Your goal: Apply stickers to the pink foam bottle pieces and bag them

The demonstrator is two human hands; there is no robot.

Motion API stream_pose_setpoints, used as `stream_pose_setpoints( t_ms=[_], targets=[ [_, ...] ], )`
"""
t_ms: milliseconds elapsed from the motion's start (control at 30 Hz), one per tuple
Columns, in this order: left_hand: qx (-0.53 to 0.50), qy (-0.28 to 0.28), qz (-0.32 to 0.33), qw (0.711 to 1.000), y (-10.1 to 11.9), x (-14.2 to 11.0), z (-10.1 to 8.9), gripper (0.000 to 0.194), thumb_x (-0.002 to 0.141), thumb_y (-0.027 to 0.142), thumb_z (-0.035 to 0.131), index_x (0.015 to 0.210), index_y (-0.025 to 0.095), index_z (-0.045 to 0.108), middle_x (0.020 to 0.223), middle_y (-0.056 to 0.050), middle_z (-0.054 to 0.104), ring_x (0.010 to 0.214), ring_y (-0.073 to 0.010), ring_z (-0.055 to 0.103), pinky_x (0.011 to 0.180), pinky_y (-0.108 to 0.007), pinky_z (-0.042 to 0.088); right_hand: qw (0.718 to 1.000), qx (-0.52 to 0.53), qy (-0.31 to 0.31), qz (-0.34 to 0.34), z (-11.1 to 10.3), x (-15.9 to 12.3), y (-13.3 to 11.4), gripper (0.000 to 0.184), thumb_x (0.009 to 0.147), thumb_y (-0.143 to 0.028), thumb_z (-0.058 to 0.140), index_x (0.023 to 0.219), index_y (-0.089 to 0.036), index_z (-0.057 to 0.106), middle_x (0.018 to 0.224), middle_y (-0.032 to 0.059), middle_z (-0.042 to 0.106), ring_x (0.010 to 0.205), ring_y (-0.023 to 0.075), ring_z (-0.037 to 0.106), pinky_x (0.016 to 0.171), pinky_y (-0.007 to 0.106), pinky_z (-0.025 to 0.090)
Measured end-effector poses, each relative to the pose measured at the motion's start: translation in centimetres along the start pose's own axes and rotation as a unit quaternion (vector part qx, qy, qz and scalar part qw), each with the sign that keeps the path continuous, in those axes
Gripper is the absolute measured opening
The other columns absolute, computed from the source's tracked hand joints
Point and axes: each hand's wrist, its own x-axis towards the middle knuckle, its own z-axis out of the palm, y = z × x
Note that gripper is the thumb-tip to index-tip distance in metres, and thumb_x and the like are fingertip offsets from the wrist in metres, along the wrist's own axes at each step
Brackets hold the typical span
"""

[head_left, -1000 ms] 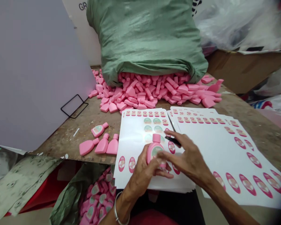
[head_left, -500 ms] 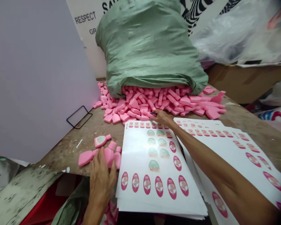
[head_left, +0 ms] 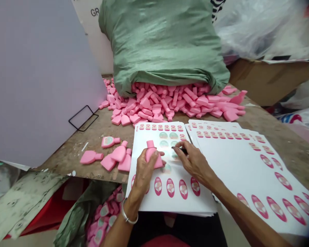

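Note:
My left hand [head_left: 145,168] is closed around a small pink plastic bottle [head_left: 151,152], neck up, just above a sheet of stickers [head_left: 154,202]. My right hand [head_left: 193,159] pinches a slim dark tool [head_left: 181,150] over the same sheet; its kind is not clear. Green, rounded stickers [head_left: 163,136] lie mid-sheet, with pink oval stickers [head_left: 170,187] along its lower part. Left of the sheet lie several loose pink bottles [head_left: 119,153]. One labelled bottle [head_left: 108,141] shows a green sticker on its front.
A large green sack [head_left: 162,44] spills a heap of pink bottles [head_left: 154,106] at the back. More sticker sheets [head_left: 229,164] lie to the right. A black wire frame [head_left: 83,118] stands by the pale panel [head_left: 41,79]. Below the table edge, an open bag [head_left: 103,219] holds labelled bottles.
My left hand has moved right from the loose bottles and now holds one over the sheet. My right hand has drawn back from the heap toward me, still with the dark tool.

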Motion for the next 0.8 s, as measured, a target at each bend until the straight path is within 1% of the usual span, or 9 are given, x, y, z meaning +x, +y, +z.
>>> stream_pose_setpoints(
  t_ms=[33, 133, 267, 333, 433, 500, 600, 700, 800],
  targets=[
    [0.020, -0.007, -0.019, 1.000, -0.1, -0.6, -0.3, 0.039, 0.081, 0.045, 0.061, 0.103, 0.014, 0.055, 0.089, -0.010, 0.070, 0.060, -0.0154, 0.066, 0.059, -0.028, 0.055, 0.998, -0.052, 0.025, -0.017, 0.1, -0.7, 0.6, 0.025, 0.090, -0.042, 0.047, 0.092, -0.019, 0.057, 0.081, 0.0043, 0.063, 0.072, 0.0177, 0.055, 0.069, 0.032, 0.038],
    [0.056, -0.038, -0.067, 0.995, -0.4, -2.3, -0.8, 0.039, 0.077, 0.044, 0.065, 0.100, 0.015, 0.052, 0.076, -0.005, 0.068, 0.053, -0.0161, 0.066, 0.049, -0.025, 0.052, 0.982, -0.155, 0.050, -0.091, 0.9, -2.3, 1.9, 0.017, 0.091, -0.031, 0.048, 0.085, -0.018, 0.058, 0.078, 0.0042, 0.064, 0.073, 0.0184, 0.053, 0.071, 0.033, 0.033],
    [0.055, -0.040, -0.078, 0.995, -1.2, -3.0, -0.4, 0.040, 0.078, 0.044, 0.064, 0.103, 0.017, 0.050, 0.069, -0.001, 0.066, 0.057, -0.0191, 0.069, 0.050, -0.024, 0.053, 0.963, -0.217, 0.075, -0.140, 2.0, -3.3, 2.0, 0.017, 0.091, -0.027, 0.049, 0.081, -0.018, 0.059, 0.073, 0.0038, 0.063, 0.073, 0.0183, 0.051, 0.070, 0.033, 0.030],
    [0.060, -0.038, -0.067, 0.995, -1.5, -2.9, -0.3, 0.039, 0.080, 0.043, 0.062, 0.106, 0.017, 0.050, 0.067, -0.001, 0.065, 0.059, -0.0199, 0.070, 0.053, -0.025, 0.055, 0.960, -0.228, 0.071, -0.145, 2.1, -3.4, 1.8, 0.018, 0.091, -0.026, 0.049, 0.078, -0.018, 0.058, 0.071, 0.0036, 0.062, 0.072, 0.0183, 0.050, 0.070, 0.033, 0.029],
    [0.061, -0.049, -0.050, 0.996, -1.8, -2.7, -0.4, 0.038, 0.082, 0.043, 0.060, 0.107, 0.017, 0.050, 0.071, -0.001, 0.067, 0.060, -0.0198, 0.070, 0.057, -0.028, 0.057, 0.966, -0.207, 0.060, -0.145, 2.0, -3.1, 1.9, 0.017, 0.090, -0.026, 0.050, 0.077, -0.018, 0.057, 0.068, 0.0026, 0.061, 0.069, 0.0174, 0.050, 0.069, 0.032, 0.030],
    [0.064, -0.053, -0.040, 0.996, -2.0, -2.6, -0.6, 0.037, 0.082, 0.044, 0.059, 0.107, 0.018, 0.051, 0.072, -0.001, 0.067, 0.059, -0.0196, 0.070, 0.056, -0.028, 0.057, 0.971, -0.186, 0.051, -0.139, 1.9, -2.9, 2.1, 0.015, 0.089, -0.027, 0.052, 0.078, -0.018, 0.057, 0.068, 0.0019, 0.061, 0.069, 0.0170, 0.050, 0.068, 0.031, 0.030],
    [0.084, -0.060, -0.024, 0.994, -2.1, -2.7, -0.8, 0.038, 0.083, 0.046, 0.058, 0.108, 0.018, 0.051, 0.070, -0.001, 0.066, 0.058, -0.0195, 0.070, 0.054, -0.026, 0.056, 0.974, -0.189, 0.044, -0.118, 2.1, -2.6, 2.1, 0.015, 0.086, -0.031, 0.056, 0.078, -0.019, 0.057, 0.070, 0.0021, 0.062, 0.070, 0.0180, 0.052, 0.069, 0.031, 0.031],
    [0.087, -0.061, -0.030, 0.994, -2.0, -2.7, -0.9, 0.040, 0.082, 0.047, 0.058, 0.109, 0.017, 0.051, 0.073, -0.001, 0.067, 0.058, -0.0188, 0.069, 0.054, -0.027, 0.056, 0.973, -0.204, 0.040, -0.105, 2.5, -2.4, 1.7, 0.017, 0.085, -0.034, 0.058, 0.080, -0.018, 0.056, 0.073, 0.0034, 0.063, 0.072, 0.0192, 0.053, 0.069, 0.032, 0.032],
    [0.080, -0.060, -0.035, 0.994, -1.8, -2.7, -0.8, 0.042, 0.082, 0.048, 0.058, 0.108, 0.017, 0.051, 0.076, -0.002, 0.067, 0.056, -0.0177, 0.068, 0.054, -0.027, 0.056, 0.974, -0.191, 0.051, -0.107, 2.8, -2.4, 1.4, 0.018, 0.084, -0.035, 0.058, 0.078, -0.018, 0.056, 0.071, 0.0037, 0.062, 0.071, 0.0189, 0.053, 0.070, 0.032, 0.034]
  ],
)
